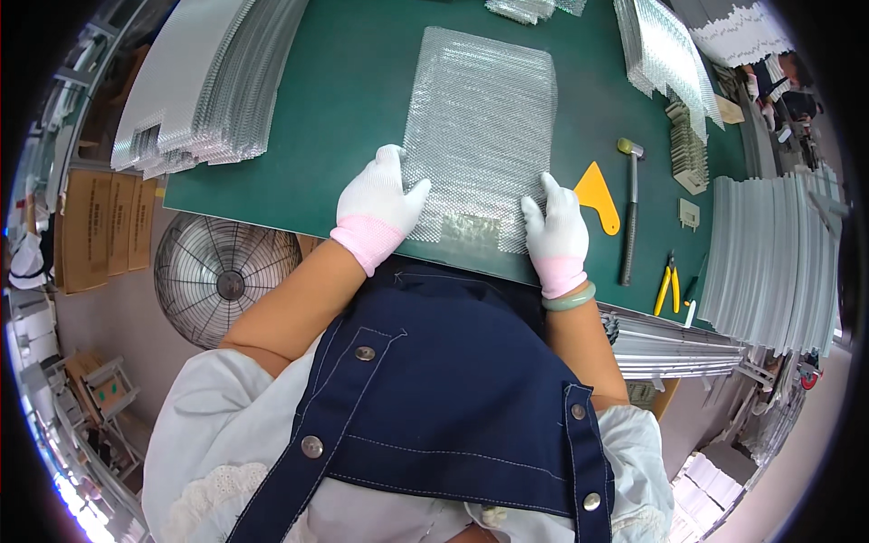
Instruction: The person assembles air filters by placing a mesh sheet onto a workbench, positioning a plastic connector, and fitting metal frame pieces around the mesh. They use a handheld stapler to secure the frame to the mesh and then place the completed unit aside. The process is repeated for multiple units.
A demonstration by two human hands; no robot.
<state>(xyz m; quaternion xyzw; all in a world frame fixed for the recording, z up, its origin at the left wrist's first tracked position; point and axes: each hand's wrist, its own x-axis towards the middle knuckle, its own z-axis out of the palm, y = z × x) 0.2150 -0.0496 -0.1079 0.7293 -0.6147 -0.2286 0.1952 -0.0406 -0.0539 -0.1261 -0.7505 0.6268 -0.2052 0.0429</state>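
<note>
A silvery, fine-textured mesh sheet (480, 127) lies flat on the green tabletop, with a rectangular greenish patch (471, 232) at its near edge. My left hand (377, 195), in a white glove with a pink cuff, rests at the sheet's left edge near its lower corner. Its thumb and index finger are spread apart. Gloved the same way, my right hand (554, 224) is at the lower right edge, thumb and fingers apart. Both hands touch or nearly touch the edges, and neither visibly grips the sheet.
A tall stack of mesh sheets (217, 81) stands at left, another (656, 50) at far right. Right of the sheet lie a yellow scraper (597, 197), a hammer (630, 208) and yellow-handled pliers (668, 286). Grey panels (769, 262) line the right edge. A fan (226, 282) stands below left.
</note>
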